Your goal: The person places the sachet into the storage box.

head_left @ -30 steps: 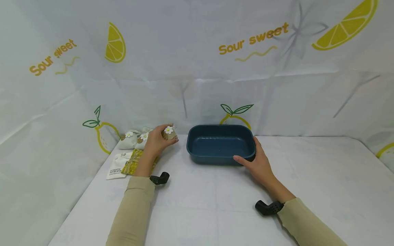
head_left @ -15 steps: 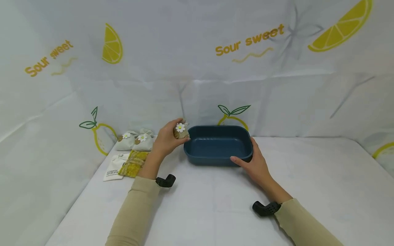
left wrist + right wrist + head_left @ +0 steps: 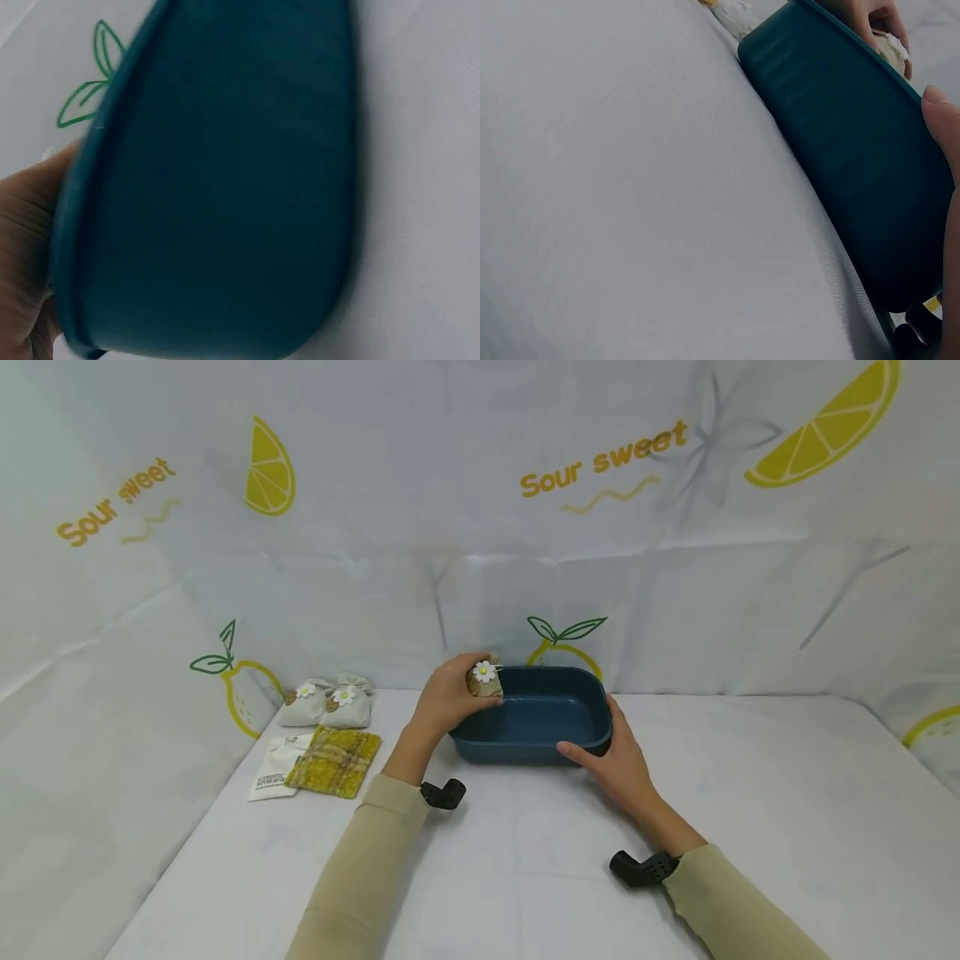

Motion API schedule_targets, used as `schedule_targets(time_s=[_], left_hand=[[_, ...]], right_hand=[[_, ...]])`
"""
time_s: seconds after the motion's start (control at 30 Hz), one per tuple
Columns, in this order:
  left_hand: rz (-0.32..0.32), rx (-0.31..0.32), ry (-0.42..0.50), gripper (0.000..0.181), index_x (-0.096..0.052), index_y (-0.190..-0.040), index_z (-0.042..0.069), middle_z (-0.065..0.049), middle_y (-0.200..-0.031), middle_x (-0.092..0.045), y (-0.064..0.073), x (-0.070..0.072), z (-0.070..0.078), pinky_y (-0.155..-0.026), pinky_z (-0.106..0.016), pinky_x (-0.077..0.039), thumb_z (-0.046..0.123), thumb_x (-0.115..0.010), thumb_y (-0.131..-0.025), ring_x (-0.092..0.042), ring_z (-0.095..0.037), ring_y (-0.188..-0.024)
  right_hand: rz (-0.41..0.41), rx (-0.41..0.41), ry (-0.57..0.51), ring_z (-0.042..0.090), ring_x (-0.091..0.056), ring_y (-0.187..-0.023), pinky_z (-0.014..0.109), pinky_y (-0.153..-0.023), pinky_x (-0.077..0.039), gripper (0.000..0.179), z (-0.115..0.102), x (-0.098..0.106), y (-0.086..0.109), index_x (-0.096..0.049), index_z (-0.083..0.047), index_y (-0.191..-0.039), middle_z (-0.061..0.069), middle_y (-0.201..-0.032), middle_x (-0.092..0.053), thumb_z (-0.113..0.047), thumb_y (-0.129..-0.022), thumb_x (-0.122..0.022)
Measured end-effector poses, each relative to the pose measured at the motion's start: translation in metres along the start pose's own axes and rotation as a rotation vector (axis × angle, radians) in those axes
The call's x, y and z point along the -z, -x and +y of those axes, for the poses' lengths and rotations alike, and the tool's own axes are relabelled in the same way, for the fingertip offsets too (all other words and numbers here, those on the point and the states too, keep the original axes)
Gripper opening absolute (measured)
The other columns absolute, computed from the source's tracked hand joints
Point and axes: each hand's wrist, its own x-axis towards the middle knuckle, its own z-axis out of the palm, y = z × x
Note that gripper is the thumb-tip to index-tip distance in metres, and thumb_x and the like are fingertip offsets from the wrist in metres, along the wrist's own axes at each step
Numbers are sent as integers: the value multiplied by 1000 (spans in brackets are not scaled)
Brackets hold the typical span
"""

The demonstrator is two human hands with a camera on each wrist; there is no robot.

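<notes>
My left hand [image 3: 444, 700] pinches a small beige drawstring sachet [image 3: 485, 680] with a white daisy on it. It holds the sachet over the left end of a dark blue rectangular basin [image 3: 517, 753]. In the right wrist view the sachet [image 3: 891, 51] shows just past the basin's rim. My right hand [image 3: 624, 768] grips the basin's right end, thumb over the near rim and fingers along the side. The left wrist view is mostly filled by the basin's outer wall [image 3: 217, 187], which hides the sachet; part of my left hand [image 3: 26, 240] shows beyond the rim.
On the left of the white-covered table [image 3: 487, 877] lie a pale daisy sachet [image 3: 302, 708], another one [image 3: 348, 707], a yellow plaid fabric packet [image 3: 333, 762] and a white printed pouch [image 3: 273, 772]. A lemon-print cloth [image 3: 420, 510] hangs behind.
My left hand has carried the beige sachet rightward, from beside the other sachets to over the basin's left end. My right hand keeps its grip on the basin. The view has shifted slightly.
</notes>
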Motion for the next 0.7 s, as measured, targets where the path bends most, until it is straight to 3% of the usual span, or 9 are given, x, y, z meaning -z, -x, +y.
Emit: schedule_targets(time_s=[0.2,0.43,0.7], left_hand=[[-66,-34,-22,74,-55,-142,12,-8,-139,-61,-7,-15,-4,-105,-42,-52,31,-89,-79,-61,-26,-122],[-140,32,-105,75,-53,-142,10,-11,-138,-60,-14,-20,-3,-106,-42,-51,29,-89,-78,-61,-26,-120],[-271,49,-367,69,-58,-140,15,-8,-137,-59,-19,-26,2,-102,-42,-54,41,-84,-82,-64,-26,-117]], right_hand=[[2,-2,-1,39,-17,-157,63,-123,-22,112,-1,-4,0,-3,-11,-164,16,-171,-13,-50,-87,-75],[6,9,14,40,-17,-157,64,-123,-22,112,-2,-1,0,-3,-10,-164,17,-170,-13,-51,-87,-74],[5,13,18,41,-16,-157,64,-123,-22,112,0,0,-1,-3,-10,-164,18,-170,-12,-51,-88,-74]])
